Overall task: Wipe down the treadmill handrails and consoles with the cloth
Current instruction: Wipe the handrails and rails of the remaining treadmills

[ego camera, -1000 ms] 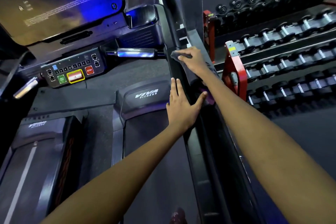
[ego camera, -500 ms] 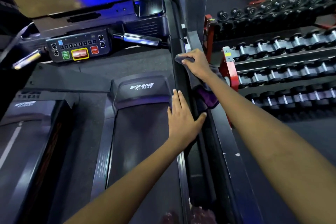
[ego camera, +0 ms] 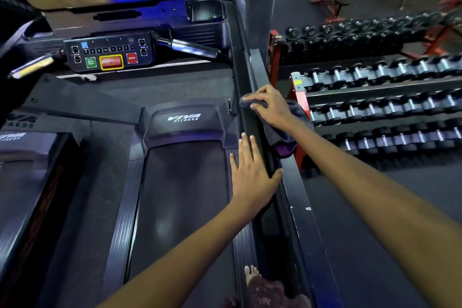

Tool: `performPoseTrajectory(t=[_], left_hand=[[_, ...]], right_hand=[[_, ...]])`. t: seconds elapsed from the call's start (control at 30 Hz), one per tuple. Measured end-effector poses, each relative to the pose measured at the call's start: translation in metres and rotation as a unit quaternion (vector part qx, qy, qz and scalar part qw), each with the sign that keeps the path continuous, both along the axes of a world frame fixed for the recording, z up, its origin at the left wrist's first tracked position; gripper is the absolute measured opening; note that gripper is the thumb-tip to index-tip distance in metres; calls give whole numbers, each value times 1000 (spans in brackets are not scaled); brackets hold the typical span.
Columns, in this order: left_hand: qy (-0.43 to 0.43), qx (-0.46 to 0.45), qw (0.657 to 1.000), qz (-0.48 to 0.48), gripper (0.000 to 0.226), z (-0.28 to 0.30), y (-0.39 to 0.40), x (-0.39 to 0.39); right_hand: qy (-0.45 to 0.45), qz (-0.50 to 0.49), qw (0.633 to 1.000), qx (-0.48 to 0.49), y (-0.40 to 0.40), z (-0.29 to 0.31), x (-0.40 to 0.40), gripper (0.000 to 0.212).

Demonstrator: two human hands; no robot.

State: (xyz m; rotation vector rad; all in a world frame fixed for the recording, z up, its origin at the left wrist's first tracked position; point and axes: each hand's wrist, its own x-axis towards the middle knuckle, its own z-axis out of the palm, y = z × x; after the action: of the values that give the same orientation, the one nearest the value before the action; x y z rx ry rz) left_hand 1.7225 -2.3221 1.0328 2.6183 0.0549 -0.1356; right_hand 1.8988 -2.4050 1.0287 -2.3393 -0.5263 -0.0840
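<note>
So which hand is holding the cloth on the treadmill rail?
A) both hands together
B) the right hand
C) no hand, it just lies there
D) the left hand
B: the right hand has its fingers curled over the dark cloth on the handrail, while the left hand lies flat with straight fingers lower down the same rail and touches no cloth.

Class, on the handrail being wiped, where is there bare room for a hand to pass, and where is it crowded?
Bare stretches: the handrail beyond the cloth toward the console, and behind the left hand. Crowded: between them, where the right hand grips the cloth close ahead of the left hand's thumb.
</note>
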Motion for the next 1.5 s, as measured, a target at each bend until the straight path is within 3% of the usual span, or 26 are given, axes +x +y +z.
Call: performPoseTrajectory(t=[0.23,0.37,0.53,0.7,0.9,1.2,1.37,1.5], left_hand=[[-40,36,996,-68,91,-9,4,-32],[-34,-8,996,-81,87,-13,9,-49],[-28,-67,992,-107,98,-15,17,-65],[-44,-91,986,-131,79,-20,34,-79],[-81,-42,991,-102,109,-13,44,-72],[-17,-127,987,-97,113,-14,46,-76],[80,-241,958,-137,114,-19,52,-83],[90,-235,956,-150,128,-19,54,-81]], right_hand=[[28,-26,999,-32,0,16,-31,31],[18,-36,998,-41,0,12,-58,30],[23,-37,996,-73,-7,16,-89,30],[17,-66,994,-88,0,21,-110,30],[30,-95,994,-41,-7,14,-149,29],[47,-110,993,-20,-23,7,-207,27],[18,-110,994,-5,-25,2,-224,28],[30,-92,995,22,-33,0,-238,28]])
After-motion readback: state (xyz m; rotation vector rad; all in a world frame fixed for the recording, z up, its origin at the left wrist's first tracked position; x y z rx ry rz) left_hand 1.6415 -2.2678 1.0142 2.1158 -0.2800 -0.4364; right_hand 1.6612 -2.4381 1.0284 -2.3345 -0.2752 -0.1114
